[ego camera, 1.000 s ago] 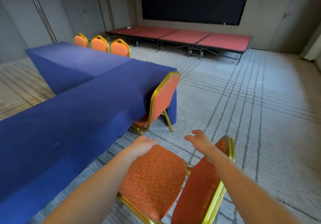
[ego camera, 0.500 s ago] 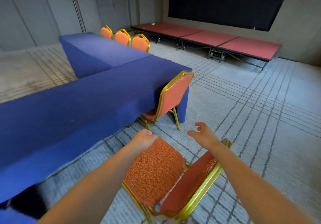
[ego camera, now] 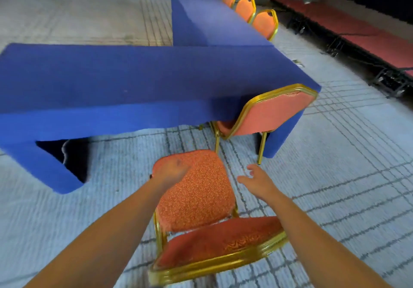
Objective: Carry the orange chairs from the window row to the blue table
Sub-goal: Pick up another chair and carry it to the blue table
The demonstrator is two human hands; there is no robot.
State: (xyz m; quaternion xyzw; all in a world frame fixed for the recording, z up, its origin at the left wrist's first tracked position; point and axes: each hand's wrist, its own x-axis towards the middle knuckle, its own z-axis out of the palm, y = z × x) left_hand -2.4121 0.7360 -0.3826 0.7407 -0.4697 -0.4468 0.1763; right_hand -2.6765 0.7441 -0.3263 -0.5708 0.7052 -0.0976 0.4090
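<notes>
Five chairs in all, counted from you outward. One chair [ego camera: 194, 200] is under your arms. A second ago it sat sidelong; now its back is nearest you and its seat points at the table [ego camera: 134, 79], with carpet [ego camera: 125, 153] between them. Your left hand [ego camera: 172, 171] is on the seat's front corner, too blurred to tell gripping from resting. Your right hand [ego camera: 257, 180] has come off, fingers spread. I judge this chair delivered, needing only a push in. One tucked chair [ego camera: 272, 113] sits at the table's end, and three far chairs [ego camera: 245, 6] line the far table [ego camera: 207, 19].

chair [ego camera: 196, 193]: orange speckled, gold frame | table [ego camera: 134, 75]: blue | carpet [ego camera: 335, 176]: grey, dark grid lines | stage [ego camera: 357, 35]: red
</notes>
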